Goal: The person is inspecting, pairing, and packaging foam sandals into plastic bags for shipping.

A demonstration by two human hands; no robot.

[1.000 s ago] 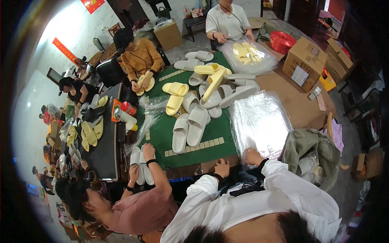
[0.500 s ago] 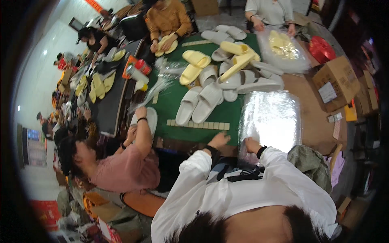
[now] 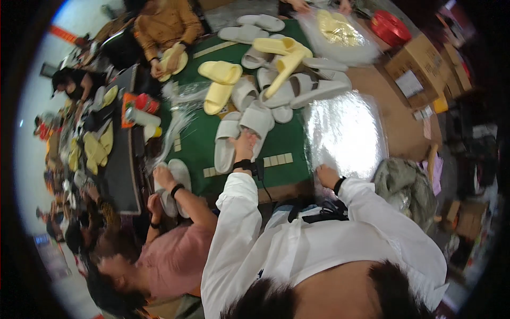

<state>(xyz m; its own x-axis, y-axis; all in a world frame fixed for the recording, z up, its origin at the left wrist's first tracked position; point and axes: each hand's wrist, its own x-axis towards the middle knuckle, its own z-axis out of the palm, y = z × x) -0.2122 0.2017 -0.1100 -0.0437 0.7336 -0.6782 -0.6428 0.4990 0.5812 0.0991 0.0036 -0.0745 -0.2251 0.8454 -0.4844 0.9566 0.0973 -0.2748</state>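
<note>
My left hand (image 3: 245, 144) reaches out over the green mat (image 3: 196, 143) and closes on the heel end of a white slipper (image 3: 258, 122); its pair (image 3: 226, 142) lies just to the left. My right hand (image 3: 325, 174) rests on the near edge of a shiny stack of clear plastic bags (image 3: 345, 133), holding nothing. Both arms wear white sleeves and dark wristbands. More white slippers (image 3: 297, 87) and yellow slippers (image 3: 219, 72) are heaped farther back on the mat.
A person in pink (image 3: 175, 255) at my left holds white slippers (image 3: 172, 178). Another in brown (image 3: 164, 26) handles yellow slippers. Bagged yellow slippers (image 3: 340, 29), a red basin (image 3: 390, 26), cardboard boxes (image 3: 419, 66) and a grey-green bundle (image 3: 404, 186) lie to the right.
My left hand has moved from the table's near edge forward onto the white slipper. My right hand stays at the bag stack's near edge. The view has tilted and shifted.
</note>
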